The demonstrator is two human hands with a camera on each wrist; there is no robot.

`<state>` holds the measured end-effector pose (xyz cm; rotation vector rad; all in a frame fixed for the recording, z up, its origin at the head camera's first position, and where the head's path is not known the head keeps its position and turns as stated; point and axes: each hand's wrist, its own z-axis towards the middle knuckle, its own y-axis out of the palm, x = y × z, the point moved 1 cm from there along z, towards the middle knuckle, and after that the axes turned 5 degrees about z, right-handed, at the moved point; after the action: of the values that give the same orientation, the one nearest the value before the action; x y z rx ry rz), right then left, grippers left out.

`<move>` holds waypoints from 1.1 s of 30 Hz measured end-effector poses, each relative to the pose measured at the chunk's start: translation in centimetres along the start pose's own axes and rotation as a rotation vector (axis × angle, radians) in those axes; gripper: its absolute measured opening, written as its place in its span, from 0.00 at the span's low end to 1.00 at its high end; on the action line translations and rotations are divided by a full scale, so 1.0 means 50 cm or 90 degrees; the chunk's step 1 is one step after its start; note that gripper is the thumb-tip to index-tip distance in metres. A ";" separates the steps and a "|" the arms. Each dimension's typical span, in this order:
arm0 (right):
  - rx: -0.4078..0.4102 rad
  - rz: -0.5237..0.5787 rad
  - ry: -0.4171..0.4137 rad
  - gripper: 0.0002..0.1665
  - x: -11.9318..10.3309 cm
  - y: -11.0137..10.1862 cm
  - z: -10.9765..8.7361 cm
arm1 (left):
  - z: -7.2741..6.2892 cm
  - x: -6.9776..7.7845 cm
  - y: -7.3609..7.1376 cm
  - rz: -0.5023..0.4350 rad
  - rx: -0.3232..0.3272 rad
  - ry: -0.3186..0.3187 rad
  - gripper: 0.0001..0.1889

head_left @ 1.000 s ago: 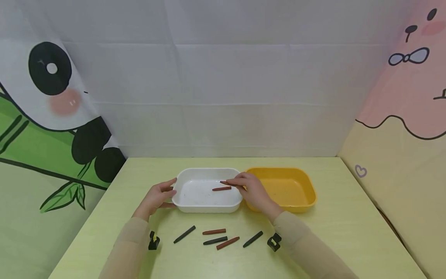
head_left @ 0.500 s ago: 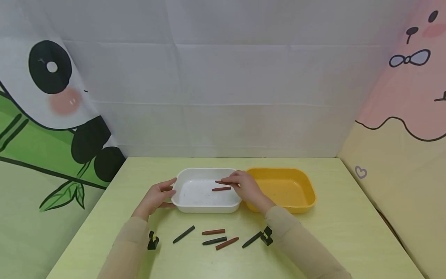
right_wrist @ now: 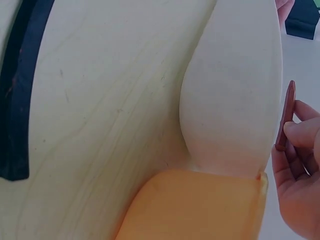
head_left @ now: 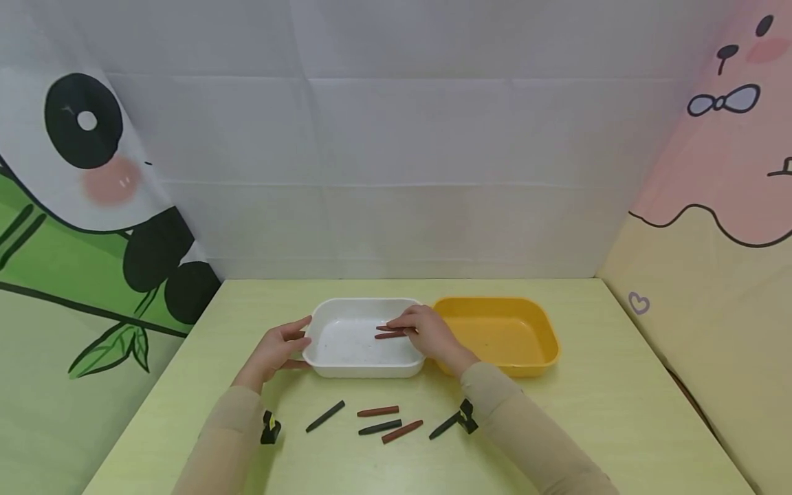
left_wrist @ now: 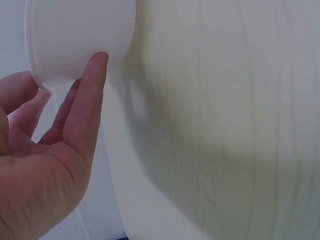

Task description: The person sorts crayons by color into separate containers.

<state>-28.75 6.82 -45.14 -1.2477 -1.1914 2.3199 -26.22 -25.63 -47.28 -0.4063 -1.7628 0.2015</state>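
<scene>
In the head view, the right hand (head_left: 430,333) is over the right half of a white tray (head_left: 365,371), pinching a reddish-brown crayon (right_wrist: 287,115) between thumb and fingers. A second reddish-brown crayon (head_left: 390,335) lies in the tray just below it, partly covered by that hand. At the tray's left end, the left hand (head_left: 275,350) touches the rim and outer wall with spread, fairly straight fingers (left_wrist: 87,105). Nearer the person, two reddish-brown crayons (head_left: 377,411) and several black crayons (head_left: 324,416) lie loose on the table.
A yellow tray (head_left: 547,361) stands against the white tray's right side. The pale table (head_left: 625,405) meets a white cloth backdrop (head_left: 408,172) behind, with printed cloth at both sides. Black camera mounts (head_left: 270,427) hang by the wrists, the right one overlapping a black crayon.
The right hand has moved left over the white tray and lowered its crayon close to the crayon lying there. The left hand has stayed at the tray's end.
</scene>
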 end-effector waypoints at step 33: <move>0.026 0.078 -0.043 0.22 -0.032 -0.034 -0.080 | -0.002 -0.006 -0.005 -0.003 -0.004 0.019 0.30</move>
<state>-24.88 9.18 -44.13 -1.2711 -1.1113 2.4806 -26.11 -25.97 -47.44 -0.4081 -1.7360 0.1858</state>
